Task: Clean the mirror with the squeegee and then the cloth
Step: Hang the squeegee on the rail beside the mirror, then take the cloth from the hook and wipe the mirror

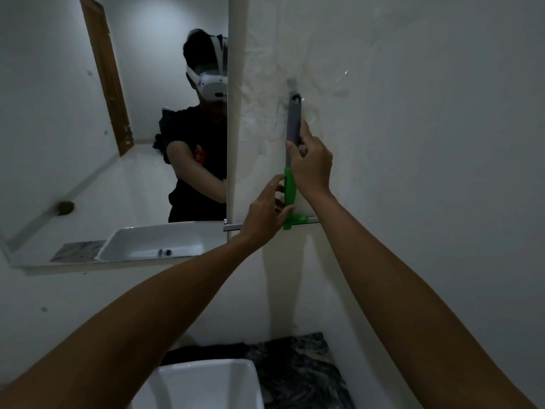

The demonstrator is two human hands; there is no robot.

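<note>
A squeegee with a grey handle and green neck hangs upright on the white wall from a hook, its blade at the bottom, right of the mirror. My right hand is closed around the grey handle's lower part. My left hand rests against the green neck near the blade, fingers spread and touching it. A dark cloth lies on the counter behind the sink.
A white sink sits below, on a dark marbled counter. The mirror's white frame edge runs vertically just left of the squeegee. A person with a headset is reflected in the mirror.
</note>
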